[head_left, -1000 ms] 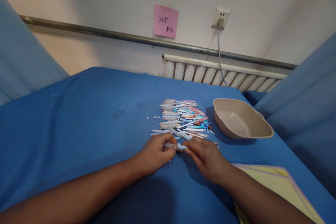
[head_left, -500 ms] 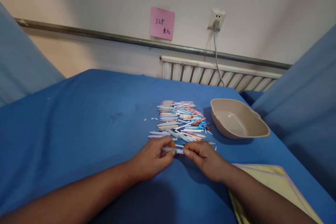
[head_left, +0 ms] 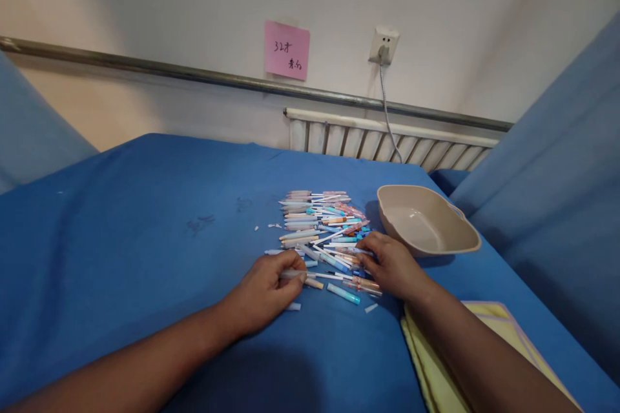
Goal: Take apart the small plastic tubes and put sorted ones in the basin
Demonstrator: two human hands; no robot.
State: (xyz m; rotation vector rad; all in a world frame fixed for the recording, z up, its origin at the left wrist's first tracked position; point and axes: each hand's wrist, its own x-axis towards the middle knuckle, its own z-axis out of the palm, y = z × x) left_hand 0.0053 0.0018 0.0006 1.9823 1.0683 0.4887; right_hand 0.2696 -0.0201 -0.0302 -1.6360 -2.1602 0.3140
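A heap of several pens and pen parts (head_left: 322,224) in white, blue and pink lies on the blue cloth (head_left: 145,245). My left hand (head_left: 266,290) rests on the cloth at the heap's near edge, fingers curled round a pale pen barrel (head_left: 290,275). My right hand (head_left: 392,266) lies at the heap's near right corner, its fingers bent down onto the pens there; I cannot make out what they grip. A blue-tipped pen (head_left: 343,293) lies loose between the two hands.
A beige shallow dish (head_left: 426,227) stands right of the heap, empty. A yellow cloth (head_left: 484,361) lies at the near right under my right forearm. Blue fabric panels rise on both sides. Behind are a radiator (head_left: 387,142), a wall socket with cable (head_left: 383,46) and a pink note (head_left: 287,50).
My hands have come apart. The right hand let go of the pen they shared and moved right and back to the heap's corner. The left hand kept the barrel.
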